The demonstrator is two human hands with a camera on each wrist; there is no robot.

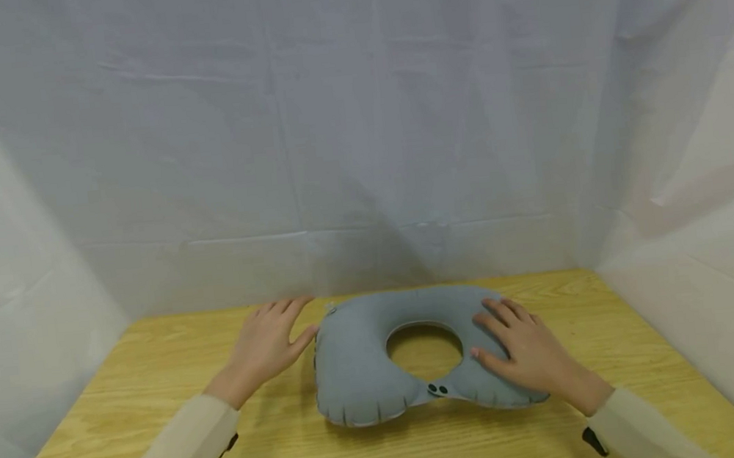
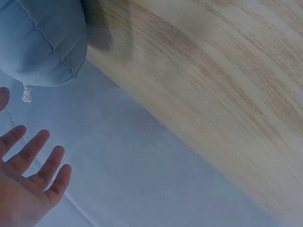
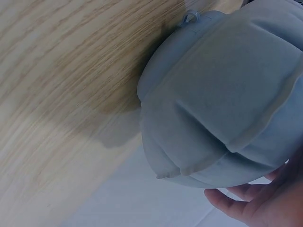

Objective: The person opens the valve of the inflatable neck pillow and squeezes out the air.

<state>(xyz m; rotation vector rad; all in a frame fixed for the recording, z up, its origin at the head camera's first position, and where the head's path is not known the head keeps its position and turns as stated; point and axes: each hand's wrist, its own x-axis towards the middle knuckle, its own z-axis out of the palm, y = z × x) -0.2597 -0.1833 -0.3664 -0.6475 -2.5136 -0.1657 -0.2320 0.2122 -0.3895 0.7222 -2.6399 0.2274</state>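
Observation:
A puffed-up grey-blue inflatable neck pillow (image 1: 355, 355) lies on the wooden table, its round opening in the middle and two dark snaps joining its ends at the near side. My right hand (image 1: 528, 350) rests on the pillow's right lobe with fingers spread. Just off the left lobe, my left hand (image 1: 268, 345) is held with its fingers extended and the thumb close to the pillow's side. In the left wrist view a clear valve (image 2: 27, 93) sticks out from the pillow's corner, apart from the fingers. A small loop (image 3: 191, 17) shows on the pillow in the right wrist view.
The light wood table (image 1: 177, 395) ends at a pale hanging sheet (image 1: 346, 150) behind it. Similar white sheeting (image 1: 705, 226) closes in the right side, and more hangs on the left.

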